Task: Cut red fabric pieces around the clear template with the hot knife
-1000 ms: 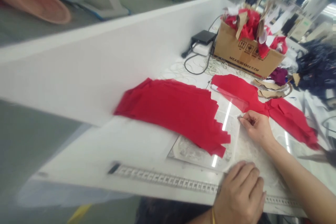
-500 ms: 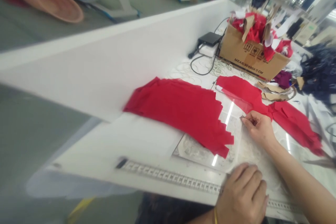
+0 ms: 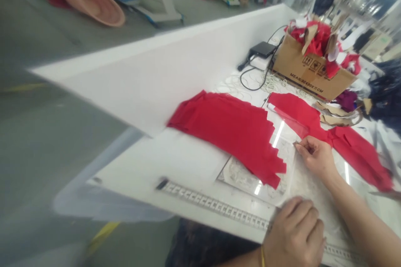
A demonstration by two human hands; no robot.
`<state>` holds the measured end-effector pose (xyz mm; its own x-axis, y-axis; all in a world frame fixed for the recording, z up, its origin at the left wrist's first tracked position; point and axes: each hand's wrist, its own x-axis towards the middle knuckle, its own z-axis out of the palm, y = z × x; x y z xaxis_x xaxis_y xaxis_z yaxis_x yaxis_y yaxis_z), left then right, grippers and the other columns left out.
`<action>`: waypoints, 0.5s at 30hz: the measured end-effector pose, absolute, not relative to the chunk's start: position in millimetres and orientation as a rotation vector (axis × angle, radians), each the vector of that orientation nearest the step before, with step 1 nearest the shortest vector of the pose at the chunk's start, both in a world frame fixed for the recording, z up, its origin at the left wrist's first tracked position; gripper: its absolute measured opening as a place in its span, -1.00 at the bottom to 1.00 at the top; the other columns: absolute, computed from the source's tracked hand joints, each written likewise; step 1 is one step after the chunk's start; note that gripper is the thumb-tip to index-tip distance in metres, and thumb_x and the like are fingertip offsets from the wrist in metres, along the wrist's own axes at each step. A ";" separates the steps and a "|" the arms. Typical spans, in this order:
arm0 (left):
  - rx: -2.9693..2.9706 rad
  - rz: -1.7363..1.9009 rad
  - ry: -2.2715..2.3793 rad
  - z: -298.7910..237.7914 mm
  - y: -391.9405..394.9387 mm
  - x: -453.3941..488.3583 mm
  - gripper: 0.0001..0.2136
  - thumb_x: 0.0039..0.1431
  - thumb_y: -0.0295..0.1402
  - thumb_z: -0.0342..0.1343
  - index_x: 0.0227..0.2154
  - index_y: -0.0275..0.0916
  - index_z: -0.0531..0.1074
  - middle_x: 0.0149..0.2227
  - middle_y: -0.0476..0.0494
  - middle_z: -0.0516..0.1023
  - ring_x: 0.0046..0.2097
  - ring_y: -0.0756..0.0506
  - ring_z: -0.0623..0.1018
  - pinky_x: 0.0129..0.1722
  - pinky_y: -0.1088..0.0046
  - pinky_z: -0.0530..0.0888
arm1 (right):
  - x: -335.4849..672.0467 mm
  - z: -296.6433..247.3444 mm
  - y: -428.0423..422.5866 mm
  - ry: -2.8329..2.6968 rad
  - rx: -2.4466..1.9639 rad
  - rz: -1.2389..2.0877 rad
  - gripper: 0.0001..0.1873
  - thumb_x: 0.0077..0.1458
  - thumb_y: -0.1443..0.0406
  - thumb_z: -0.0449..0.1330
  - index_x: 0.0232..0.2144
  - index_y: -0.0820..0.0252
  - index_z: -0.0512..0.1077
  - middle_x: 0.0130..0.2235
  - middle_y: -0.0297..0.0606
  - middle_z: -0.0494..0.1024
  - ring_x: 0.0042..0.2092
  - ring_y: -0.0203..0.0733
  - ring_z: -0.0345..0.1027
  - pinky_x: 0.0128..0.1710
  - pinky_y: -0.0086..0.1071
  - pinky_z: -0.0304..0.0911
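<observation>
My right hand [image 3: 318, 158] is just above the transparent sheet [image 3: 291, 183] on the table, thumb and forefinger pinched on a small dark piece too tiny to name. My left hand [image 3: 294, 231], with a yellow band at its wrist, rests curled at the table's front edge; its palm is hidden. Left of my right hand lies a fanned stack of red fabric pieces [image 3: 232, 131]. Beyond the fingers are more red fabric pieces [image 3: 293, 108], and a further red bundle [image 3: 360, 154] lies to the right. My left hand partly covers a printed measuring tape [image 3: 216, 204].
A white partition [image 3: 163, 71] borders the table's left side. At the back stands a cardboard box [image 3: 310, 69] full of red and white scraps, beside a black device [image 3: 263, 50] with a cable. Brown strips [image 3: 336, 114] and dark fabric [image 3: 388, 96] are on the right.
The view has swung left, so everything appears farther right. Both hands keep nearly the same pose and place over the table; the red fabric stays put.
</observation>
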<state>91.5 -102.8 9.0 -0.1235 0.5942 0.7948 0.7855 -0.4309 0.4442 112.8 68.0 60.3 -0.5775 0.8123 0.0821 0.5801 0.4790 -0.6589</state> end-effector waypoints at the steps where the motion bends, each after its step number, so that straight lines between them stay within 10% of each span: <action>1: -1.949 -1.589 -1.565 9.0 -102.7 91.4 -0.75 0.34 -0.48 -0.08 -0.40 -0.37 0.46 -0.38 -0.20 0.49 -0.20 -0.15 0.55 -0.08 0.27 0.51 | 112.8 60.3 68.0 -2.346 -1.162 0.829 -0.66 -0.08 0.03 0.14 -0.65 0.13 0.26 -0.66 -0.38 0.28 -0.57 -0.29 0.10 -0.53 -0.39 0.04; 15: -1.952 -1.572 -1.578 9.8 -103.2 90.7 -0.76 0.32 -0.49 -0.08 -0.39 -0.35 0.46 -0.38 -0.19 0.50 -0.19 -0.14 0.55 -0.07 0.29 0.51 | 111.9 62.1 67.2 -2.342 -1.166 0.839 -0.67 -0.09 0.04 0.13 -0.65 0.13 0.26 -0.65 -0.37 0.30 -0.57 -0.30 0.11 -0.54 -0.39 0.01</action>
